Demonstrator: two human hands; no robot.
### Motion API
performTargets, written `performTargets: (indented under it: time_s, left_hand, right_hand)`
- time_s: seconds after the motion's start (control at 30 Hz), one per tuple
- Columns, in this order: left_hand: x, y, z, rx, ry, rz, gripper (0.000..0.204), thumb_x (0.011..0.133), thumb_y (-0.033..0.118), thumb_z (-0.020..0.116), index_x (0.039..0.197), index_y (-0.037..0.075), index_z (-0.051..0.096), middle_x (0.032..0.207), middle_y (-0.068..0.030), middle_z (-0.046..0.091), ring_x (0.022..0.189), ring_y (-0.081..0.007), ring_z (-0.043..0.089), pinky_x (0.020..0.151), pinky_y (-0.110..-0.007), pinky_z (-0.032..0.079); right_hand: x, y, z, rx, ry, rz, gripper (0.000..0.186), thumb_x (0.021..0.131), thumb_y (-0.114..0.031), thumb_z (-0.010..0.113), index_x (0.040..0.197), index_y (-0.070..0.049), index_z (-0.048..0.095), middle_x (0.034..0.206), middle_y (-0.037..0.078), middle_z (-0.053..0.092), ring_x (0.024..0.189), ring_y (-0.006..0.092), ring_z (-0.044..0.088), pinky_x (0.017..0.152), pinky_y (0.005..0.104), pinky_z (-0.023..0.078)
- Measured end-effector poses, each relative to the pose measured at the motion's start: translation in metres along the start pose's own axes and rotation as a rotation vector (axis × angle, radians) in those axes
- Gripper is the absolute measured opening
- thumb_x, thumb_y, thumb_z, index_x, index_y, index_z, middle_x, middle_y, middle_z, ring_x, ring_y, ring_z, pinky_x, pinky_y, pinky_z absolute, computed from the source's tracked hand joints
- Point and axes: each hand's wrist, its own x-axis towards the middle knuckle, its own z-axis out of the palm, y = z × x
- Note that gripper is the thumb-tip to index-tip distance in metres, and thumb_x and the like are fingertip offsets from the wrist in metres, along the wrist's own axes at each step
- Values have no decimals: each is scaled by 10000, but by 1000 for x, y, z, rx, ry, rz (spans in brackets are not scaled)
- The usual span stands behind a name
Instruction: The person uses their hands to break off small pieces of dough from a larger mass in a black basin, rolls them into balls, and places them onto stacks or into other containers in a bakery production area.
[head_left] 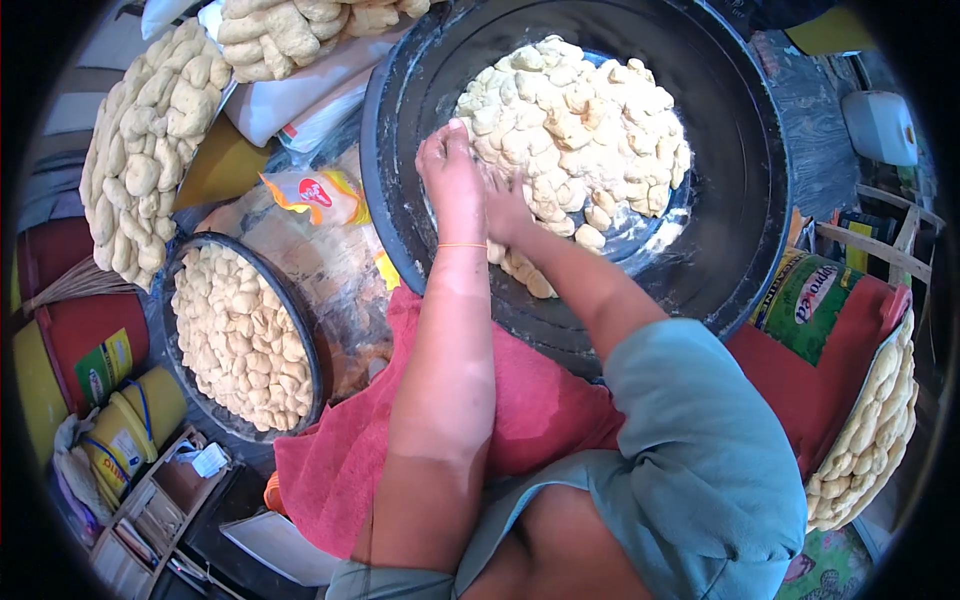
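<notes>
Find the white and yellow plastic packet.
In the head view, the packet is left of centre, beside the large round black basin, above and right of the smaller black tray.

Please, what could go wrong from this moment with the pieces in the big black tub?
The pale pieces lie against one another in a heap, so they might stick together or lose shape. The left grip is near the side of the black tub, so a hard sweep could perhaps push some over.
</notes>
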Motion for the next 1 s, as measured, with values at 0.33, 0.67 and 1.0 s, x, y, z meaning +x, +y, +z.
performTargets:
  time_s: [0.33, 0.67, 1.0]
  left_hand:
    - [-12, 13, 5, 9, -55, 10, 430, 914, 310, 550, 1067, -88, 598, 1044, -198, 610, 992, -266, 569, 915, -346, 404]
    - [-21, 28, 2, -117, -90, -90, 358, 930, 265, 543, 1038, -71, 602, 975, -122, 630, 915, -159, 554, 849, -285, 420]
    - [-26, 40, 22, -175, -105, -107, 323, 931, 262, 548, 969, -51, 618, 910, -83, 629, 845, -127, 538, 799, -271, 421]
  right_hand:
    - [-103, 143, -57, -125, -136, 331, 622, 905, -557, 410, 1419, -212, 356, 1531, 132, 179, 1394, 373, 177, 1058, 645, 159]
    - [-129, 20, -48, 394, -257, -224, 515, 818, -352, 587, 1245, -73, 515, 1410, 227, 356, 1346, 406, 272, 1109, 508, 210]
    - [27, 166, -41, 215, 327, 789, 750, 803, -606, 532, 1416, -209, 360, 1469, 231, 264, 1389, 417, 137, 1059, 661, 61]
